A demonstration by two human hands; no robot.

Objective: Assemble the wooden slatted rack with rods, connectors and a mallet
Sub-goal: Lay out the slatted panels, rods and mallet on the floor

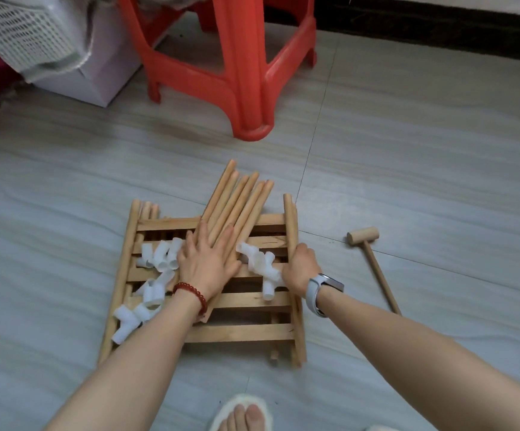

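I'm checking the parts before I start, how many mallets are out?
1. The mallet lies on the floor right of the slatted panels, untouched by either hand. I can't tell if another is hidden under the panels.

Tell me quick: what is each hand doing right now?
Left hand: open, fingers straight, pressing flat on the bundle of round wooden rods.
Right hand: closed around a single round wooden rod at the slatted panel's right edge.

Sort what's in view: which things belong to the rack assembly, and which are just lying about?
Job: slat panels, rods, white connectors, mallet, left hand flat on the rods, right hand gripping one rod.
Lying about: red stool, white basket, box.
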